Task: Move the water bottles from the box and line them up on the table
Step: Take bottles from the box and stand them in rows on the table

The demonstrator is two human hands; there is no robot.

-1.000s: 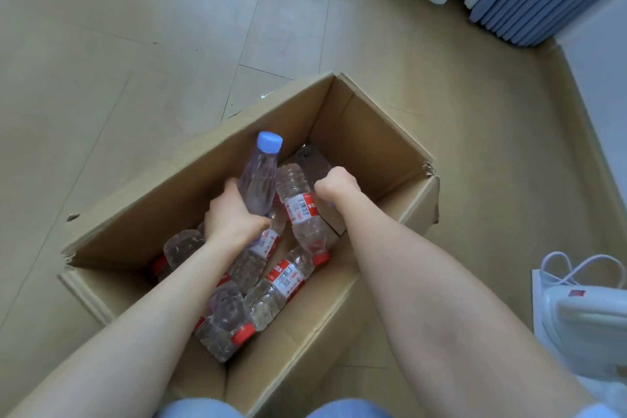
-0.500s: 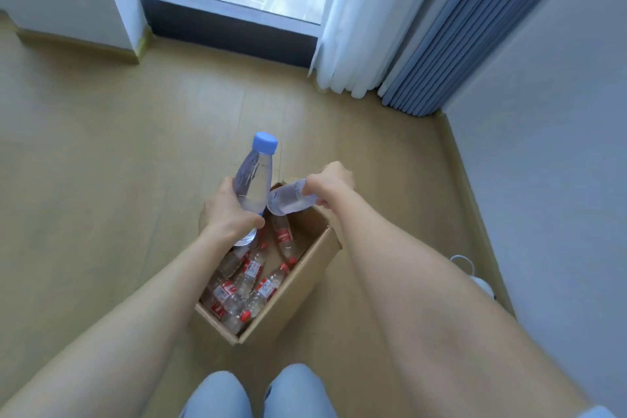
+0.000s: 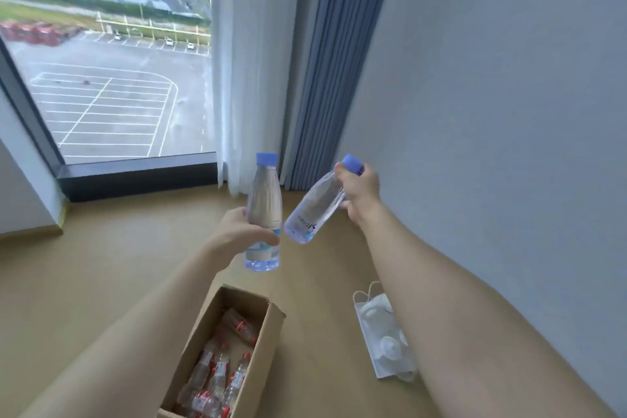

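Here each hand grips 1 blue-capped bottle — left hand (image 3: 241,231) upright bottle (image 3: 263,214), right hand (image 3: 359,193) tilted bottle (image 3: 314,210) — above the cardboard box (image 3: 268,346) of red-labelled bottles (image 3: 217,373); a face mask (image 3: 383,332) lies nearby.

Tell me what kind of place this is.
Probably an upper-floor room in an apartment or office. A large window overlooks a parking lot far below, sheer and blue curtains hang beside it, and a cardboard box sits on the tan floor.
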